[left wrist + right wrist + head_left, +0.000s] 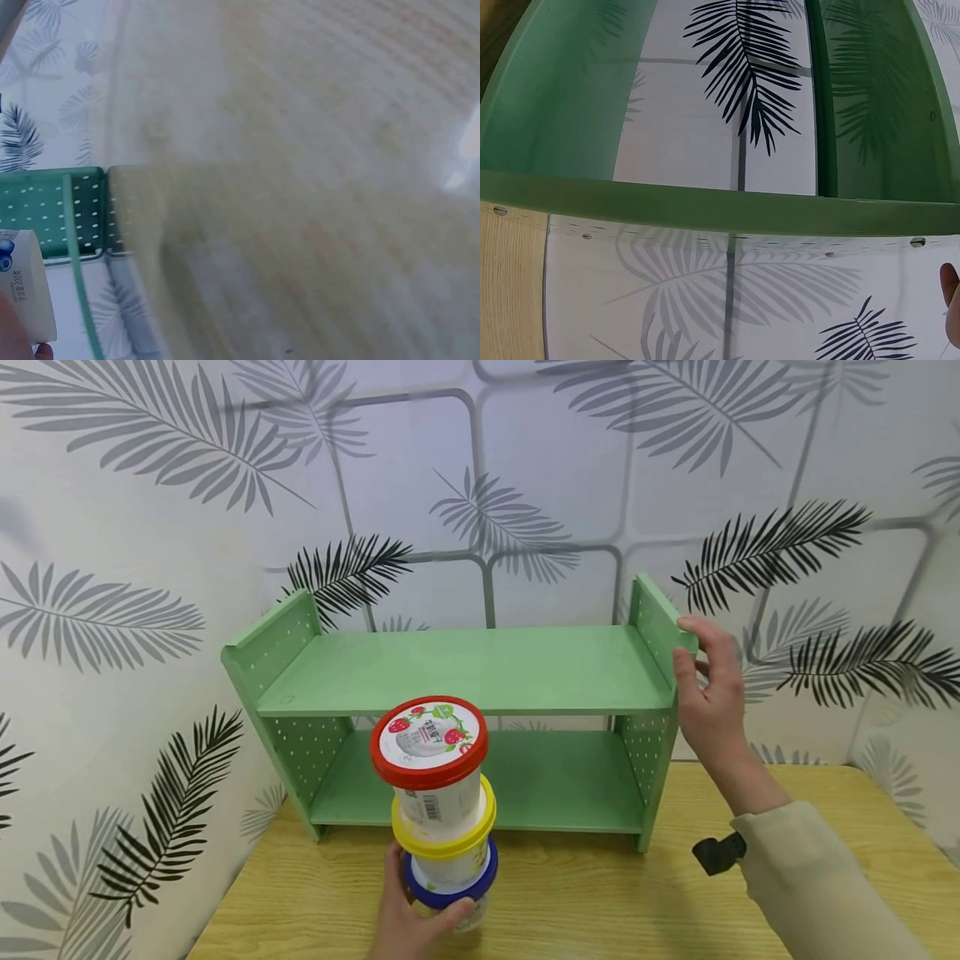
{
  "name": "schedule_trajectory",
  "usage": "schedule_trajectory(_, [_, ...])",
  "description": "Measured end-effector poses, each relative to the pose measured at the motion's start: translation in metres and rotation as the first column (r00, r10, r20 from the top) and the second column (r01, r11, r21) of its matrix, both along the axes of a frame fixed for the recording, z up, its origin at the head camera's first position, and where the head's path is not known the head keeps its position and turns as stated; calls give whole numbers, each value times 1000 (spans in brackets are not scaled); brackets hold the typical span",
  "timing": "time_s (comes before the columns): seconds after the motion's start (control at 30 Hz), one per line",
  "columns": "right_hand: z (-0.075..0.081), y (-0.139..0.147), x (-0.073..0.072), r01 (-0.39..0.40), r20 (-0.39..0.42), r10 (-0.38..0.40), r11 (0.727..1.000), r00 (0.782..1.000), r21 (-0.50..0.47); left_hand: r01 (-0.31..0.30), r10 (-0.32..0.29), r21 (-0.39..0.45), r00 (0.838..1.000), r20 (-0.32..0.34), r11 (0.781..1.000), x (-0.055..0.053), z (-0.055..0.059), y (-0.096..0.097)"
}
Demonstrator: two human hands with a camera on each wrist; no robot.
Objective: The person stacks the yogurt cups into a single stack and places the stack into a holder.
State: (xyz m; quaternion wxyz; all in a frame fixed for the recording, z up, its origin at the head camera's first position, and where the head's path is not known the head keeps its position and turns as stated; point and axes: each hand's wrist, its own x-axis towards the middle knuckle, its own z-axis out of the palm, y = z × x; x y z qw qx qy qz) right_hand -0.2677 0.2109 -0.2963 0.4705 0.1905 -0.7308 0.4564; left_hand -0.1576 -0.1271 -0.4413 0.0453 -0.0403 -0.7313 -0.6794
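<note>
Three round paper tubs stand in one stack in front of the shelf. The top tub has a red lid (429, 742) printed with strawberries, the middle one a yellow lid (480, 822), the lowest a blue lid (489, 870). My left hand (416, 918) grips the lowest tub, thumb at its front; the left wrist view catches a white tub (30, 289) with a blueberry print. Whether the stack touches the table cannot be told. My right hand (716, 693) pinches the front top corner of the green shelf (465, 668). At the right wrist view's edge shows only a finger (951, 285).
The two-tier shelf stands on a wood-grain table (562, 902) and has perforated side panels (648, 760). Behind it rises a wall (555, 468) with leaf patterns. A black device (718, 853) is strapped at my right wrist.
</note>
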Motion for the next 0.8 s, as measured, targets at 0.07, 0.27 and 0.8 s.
schedule_trajectory(0.07, [0,0,0,-2,2,2,1000,1000,-3,6,-6,-11,1000,-24,1000,-1,4,-1])
schedule_trajectory(0.27, [1,0,1,3,2,-3,1000,1000,-8,-4,2,-38,998,-65,999,-2,16,-2])
schedule_trajectory(0.8, [0,0,-1,-8,-12,8,1000,1000,-13,-29,29,7,992,-126,1000,-9,55,0])
